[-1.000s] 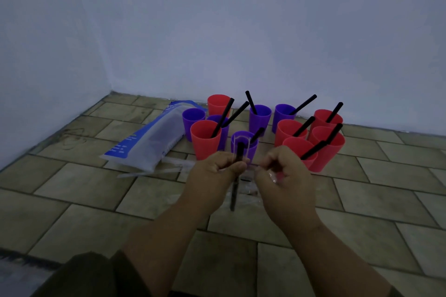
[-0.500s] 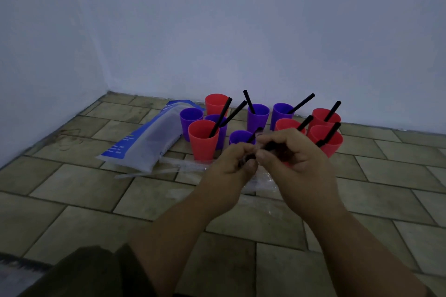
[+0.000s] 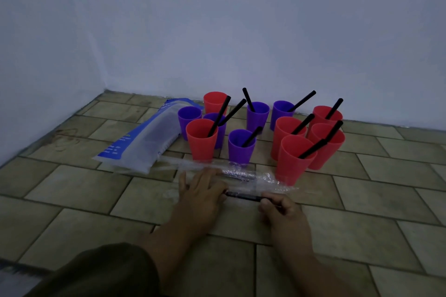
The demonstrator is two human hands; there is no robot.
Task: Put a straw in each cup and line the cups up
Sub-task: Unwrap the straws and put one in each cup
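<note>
Several red and purple cups stand clustered on the tiled floor near the wall. Most hold a black straw, such as the front red cup (image 3: 293,159) and the middle purple cup (image 3: 241,146). The left purple cup (image 3: 189,116) and the back red cup (image 3: 214,101) show no straw of their own. My right hand (image 3: 281,208) pinches the right end of a black straw (image 3: 243,196) lying level just above the floor. My left hand (image 3: 202,191) lies palm down, fingers spread, on clear wrappers (image 3: 253,176) at the straw's left end.
A blue and white plastic bag (image 3: 144,144) lies left of the cups, against the purple ones. Crumpled clear wrappers stretch along the floor in front of the cups. Walls close off the back and the left side.
Both hands have dropped from in front of the cups down to the floor. The straw went from upright to level. My left hand has spread flat.
</note>
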